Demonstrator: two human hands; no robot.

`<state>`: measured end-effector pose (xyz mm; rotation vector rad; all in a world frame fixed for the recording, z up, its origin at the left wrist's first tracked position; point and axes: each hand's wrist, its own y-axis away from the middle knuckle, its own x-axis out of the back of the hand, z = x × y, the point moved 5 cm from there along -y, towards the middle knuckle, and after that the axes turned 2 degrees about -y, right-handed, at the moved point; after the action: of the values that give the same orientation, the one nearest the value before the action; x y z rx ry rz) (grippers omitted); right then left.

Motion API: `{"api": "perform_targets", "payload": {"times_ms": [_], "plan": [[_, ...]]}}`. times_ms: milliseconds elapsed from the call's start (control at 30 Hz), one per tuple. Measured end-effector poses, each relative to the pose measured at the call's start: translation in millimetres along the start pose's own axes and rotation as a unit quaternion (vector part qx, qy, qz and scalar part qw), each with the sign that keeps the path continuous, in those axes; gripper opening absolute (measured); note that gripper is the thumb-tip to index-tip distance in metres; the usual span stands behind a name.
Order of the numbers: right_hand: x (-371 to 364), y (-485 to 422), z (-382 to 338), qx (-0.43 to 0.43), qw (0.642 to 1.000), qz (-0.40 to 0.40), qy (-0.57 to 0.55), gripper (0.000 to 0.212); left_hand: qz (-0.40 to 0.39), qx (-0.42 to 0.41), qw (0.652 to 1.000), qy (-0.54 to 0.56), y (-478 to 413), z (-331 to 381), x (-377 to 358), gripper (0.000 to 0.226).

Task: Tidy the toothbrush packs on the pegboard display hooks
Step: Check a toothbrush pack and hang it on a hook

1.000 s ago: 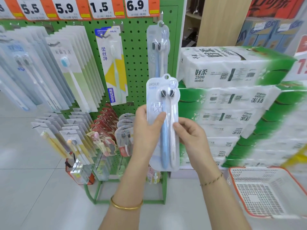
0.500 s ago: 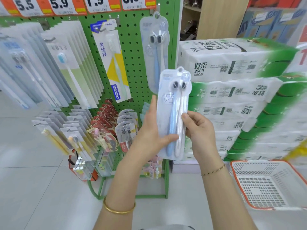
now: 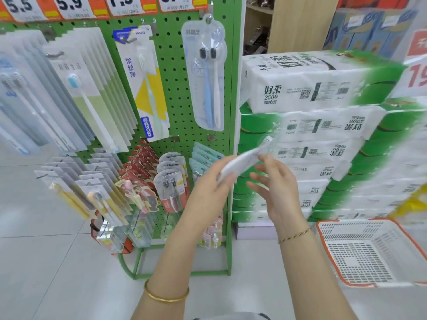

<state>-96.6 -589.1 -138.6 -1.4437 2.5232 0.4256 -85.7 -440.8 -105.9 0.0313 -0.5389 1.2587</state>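
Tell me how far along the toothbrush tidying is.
Done: one twin pack hangs from the top right hook on the pegboard. In hand: the left hand grips a loose pack, blurred and tilted, off the board; the right hand is open beside it. Left: hanging that loose pack on a hook, probably the one that holds the twin pack.

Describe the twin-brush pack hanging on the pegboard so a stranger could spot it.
Find the green pegboard beside the tissue packs. Its top hook nearest the tissue holds one clear pack. Unlike the yellow pack on its left, it shows two dark-headed brushes, blue and white.
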Motion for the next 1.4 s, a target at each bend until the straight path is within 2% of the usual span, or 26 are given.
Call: {"api": "perform_targets", "payload": {"times_ms": [67,167,267,367,467,600,667,700,767,834,967,1067,1101,1167,1234,1268,1334,1401], "plan": [[-3,2,1,0.042,0.994,0.022,0.095,0.061,0.055,0.084,0.982,0.158,-2,-9,4,0.022],[-18,9,-4,0.127,0.977,0.033,0.168,0.111,0.065,0.132,0.947,0.286,-4,-13,2,0.017],[-29,14,-11,0.191,0.946,0.082,0.249,0.123,0.072,0.154,0.919,0.355,-7,-14,2,0.018],[-33,14,-17,0.220,0.927,0.146,0.266,0.121,0.074,0.175,0.903,0.384,-8,-20,2,0.021],[-30,8,-20,0.244,0.925,0.182,0.229,0.117,0.087,0.189,0.888,0.409,-5,-26,7,0.028],[-20,-7,-24,0.237,0.955,0.172,0.044,0.105,0.112,0.226,0.867,0.430,0,-36,16,0.022],[-18,-11,-25,0.200,0.966,0.153,-0.051,0.089,0.119,0.235,0.865,0.427,1,-38,20,0.023],[-19,-12,-24,0.185,0.969,0.148,-0.075,0.074,0.121,0.237,0.867,0.421,1,-38,21,0.024],[-18,-14,-20,0.174,0.970,0.146,-0.081,0.038,0.129,0.236,0.870,0.414,1,-39,23,0.028],[-16,-15,-14,0.161,0.973,0.143,-0.084,0.017,0.140,0.227,0.873,0.408,0,-37,25,0.040],[-13,-17,-10,0.131,0.977,0.128,-0.108,0.019,0.165,0.235,0.879,0.380,1,-38,33,0.043],[-12,-17,-7,0.120,0.978,0.137,-0.103,0.027,0.178,0.248,0.898,0.318,0,-45,35,0.035],[-11,-17,-6,0.119,0.977,0.143,-0.102,0.028,0.194,0.230,0.919,0.256,-1,-49,37,0.027],[-8,-18,-7,0.120,0.977,0.151,-0.092,0.030,0.230,0.134,0.963,0.038,-2,-48,46,0.018],[-9,-17,-9,0.125,0.979,0.142,-0.077,0.031,0.215,0.027,0.960,-0.179,-5,-43,45,0.041],[-11,-16,-10,0.128,0.980,0.134,-0.068,0.031,0.182,-0.016,0.952,-0.247,-7,-38,40,0.051],[-16,-13,-13,0.132,0.983,0.114,-0.053,0.031,0.095,-0.082,0.935,-0.332,-12,-30,23,0.067],[-22,-8,-15,0.135,0.986,0.084,-0.048,0.029,0.039,-0.096,0.922,-0.372,-17,-25,10,0.075]]}}
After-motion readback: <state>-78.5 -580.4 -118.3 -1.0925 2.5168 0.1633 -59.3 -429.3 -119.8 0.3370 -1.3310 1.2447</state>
